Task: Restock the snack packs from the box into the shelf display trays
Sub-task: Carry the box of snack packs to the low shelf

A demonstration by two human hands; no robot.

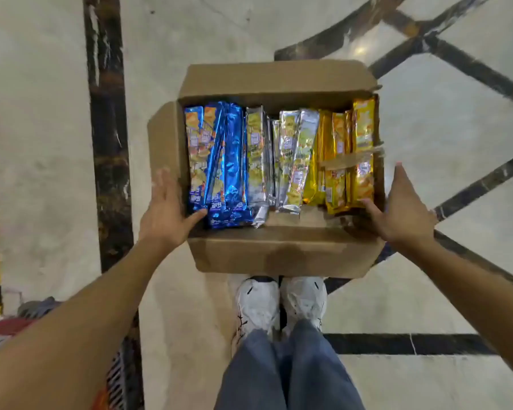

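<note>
The box [279,253] is full of packs [279,161], so restocking looks all ahead; no trays show. Left hand [166,211] and right hand [403,211] flank it, fingers straight, perhaps touching its walls.

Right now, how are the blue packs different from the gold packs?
The blue packs sit at the left of the box; the gold packs sit at its right. A strip of tape crosses the gold packs; none crosses the blue packs. Both are long, shiny and packed side by side.
</note>
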